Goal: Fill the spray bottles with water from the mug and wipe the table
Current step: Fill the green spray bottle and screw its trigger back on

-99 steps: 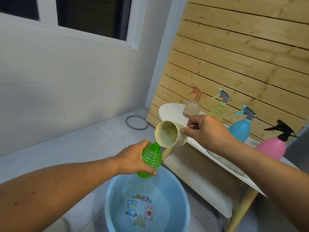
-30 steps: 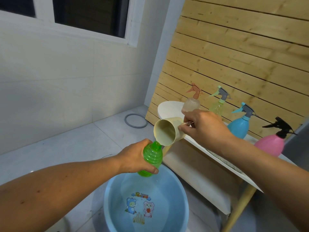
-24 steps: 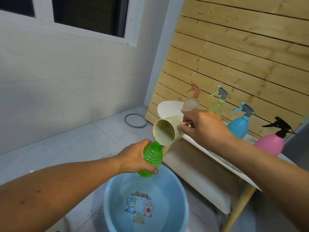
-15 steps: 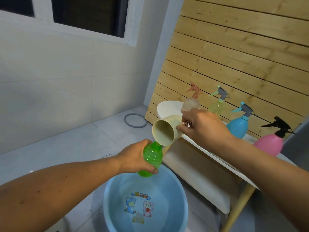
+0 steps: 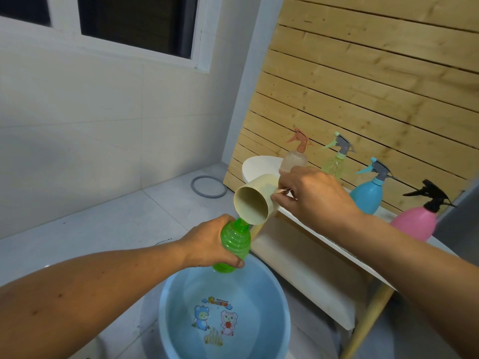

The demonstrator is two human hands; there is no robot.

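L hand fingers clamped round green bottle, R hand fingers gripping tipped mug w/ lip at bottle mouth, over basin

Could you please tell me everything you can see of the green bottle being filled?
The green bottle is translucent bright green plastic with ribbed rings round its rounded body and a narrow neck. It has no spray head on, so its mouth is open. The left hand grips its body, holding it roughly upright, slightly tilted, above the blue basin. The lip of the tipped cream mug, held by the right hand, sits right at its mouth. Its water level cannot be told.
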